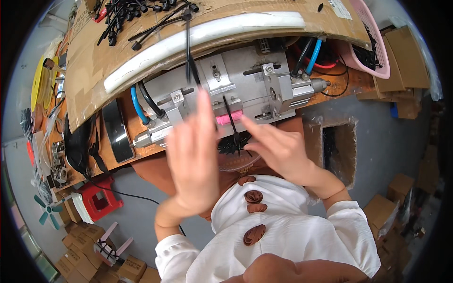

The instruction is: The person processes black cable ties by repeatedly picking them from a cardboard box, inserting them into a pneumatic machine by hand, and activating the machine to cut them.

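Note:
My left hand (193, 158) is smeared by motion over the left part of a metal fixture (245, 66). A thin black rod with a knobbed end (188, 42) rises from its fingertips across a white padded strip and looks gripped, though the fingers are blurred. My right hand (278, 148) is at the fixture's front edge, its thumb and index finger apart. Just left of those fingertips, a second black rod (230, 111) lies across a pink block (229, 117) on the fixture. Below it a bunch of black pieces (231, 144) sits in a container, partly hidden.
Cardboard (89, 61) edged with the white strip (203, 42) covers the bench's back, with several black knobbed pieces (122, 19) on it. Blue tubes (314, 56) run into the fixture. A pink basket (377, 42) stands at right, a phone (118, 132) at left. An open carton (339, 151) is on the floor.

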A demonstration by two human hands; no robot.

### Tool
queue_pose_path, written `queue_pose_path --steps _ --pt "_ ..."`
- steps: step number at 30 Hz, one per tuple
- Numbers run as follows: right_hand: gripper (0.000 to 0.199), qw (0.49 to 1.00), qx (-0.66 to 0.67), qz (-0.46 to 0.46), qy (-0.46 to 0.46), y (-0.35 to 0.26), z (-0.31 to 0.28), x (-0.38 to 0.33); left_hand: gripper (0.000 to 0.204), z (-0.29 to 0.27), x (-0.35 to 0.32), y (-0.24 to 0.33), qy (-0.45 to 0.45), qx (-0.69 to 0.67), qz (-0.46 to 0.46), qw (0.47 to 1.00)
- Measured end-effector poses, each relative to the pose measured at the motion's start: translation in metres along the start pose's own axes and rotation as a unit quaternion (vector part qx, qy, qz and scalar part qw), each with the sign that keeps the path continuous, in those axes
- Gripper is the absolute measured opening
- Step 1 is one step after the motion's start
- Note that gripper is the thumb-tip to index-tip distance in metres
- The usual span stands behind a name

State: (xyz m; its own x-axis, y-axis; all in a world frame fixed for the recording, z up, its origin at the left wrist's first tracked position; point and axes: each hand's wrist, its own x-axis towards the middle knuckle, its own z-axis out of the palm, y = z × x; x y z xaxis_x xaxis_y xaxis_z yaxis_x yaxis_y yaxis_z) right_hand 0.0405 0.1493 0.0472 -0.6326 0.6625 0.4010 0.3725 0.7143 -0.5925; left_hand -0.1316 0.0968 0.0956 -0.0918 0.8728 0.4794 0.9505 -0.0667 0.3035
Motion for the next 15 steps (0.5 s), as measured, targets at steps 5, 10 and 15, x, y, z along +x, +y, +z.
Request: queue_pose_path --steps 5,10,15 --pt "0.045 0.991 0.052 0.08 0.091 -0.002 -0.025 0.004 0.073 0.04 -0.056 0.022 -0.081 0.006 -0.037 0.996" --pt "0.044 0.987 0.064 0.119 0.087 -0.005 -0.041 0.008 0.069 0.052 -0.049 0.021 -0.117 0.019 -0.053 0.991" --pt "0.039 0.989 0.004 0.088 0.116 -0.002 -0.04 0.014 0.069 0.048 -0.048 0.022 -0.127 0.016 -0.049 0.991"
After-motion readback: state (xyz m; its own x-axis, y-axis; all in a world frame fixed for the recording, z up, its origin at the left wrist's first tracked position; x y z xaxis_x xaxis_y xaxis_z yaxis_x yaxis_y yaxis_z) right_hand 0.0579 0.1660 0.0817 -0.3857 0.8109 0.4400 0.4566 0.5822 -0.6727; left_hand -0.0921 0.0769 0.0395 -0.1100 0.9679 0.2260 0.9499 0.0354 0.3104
